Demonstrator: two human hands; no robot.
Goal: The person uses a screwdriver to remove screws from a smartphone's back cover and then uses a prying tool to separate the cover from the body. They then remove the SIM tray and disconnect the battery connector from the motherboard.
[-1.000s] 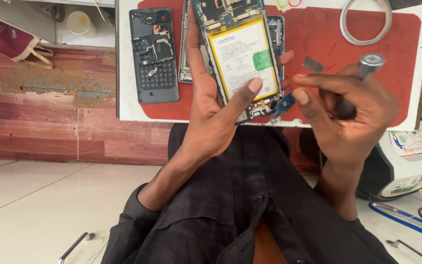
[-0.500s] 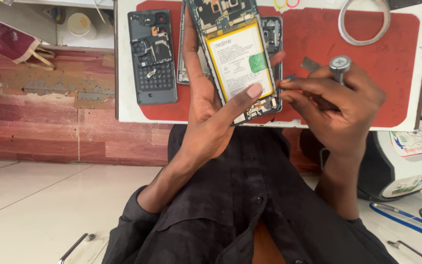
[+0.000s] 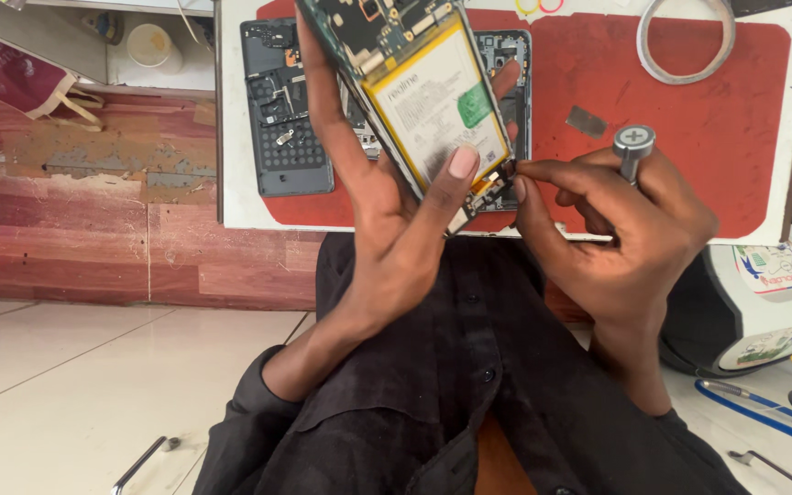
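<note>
Between your two hands, raised above the red mat, you are holding the opened phone with its back off and its pale battery facing you. Your left hand is clamped on it, fingers wrapping behind the left edge and the thumb pressing on the battery's lower corner. Your right hand is pinching thumb and forefinger together on something small at the phone's bottom corner, while the other fingers are curling shut around a screwdriver whose cross-marked cap is sticking up beyond your knuckles. Judging by this grip, you are better off keeping the left thumb steady and pulling gently, straight out, since the piece looks delicate. Beyond your left fingers, a second dismantled phone is lying on the mat; past your right knuckles sit a small grey plate and a tape ring. Nothing is blocking your fingers
</note>
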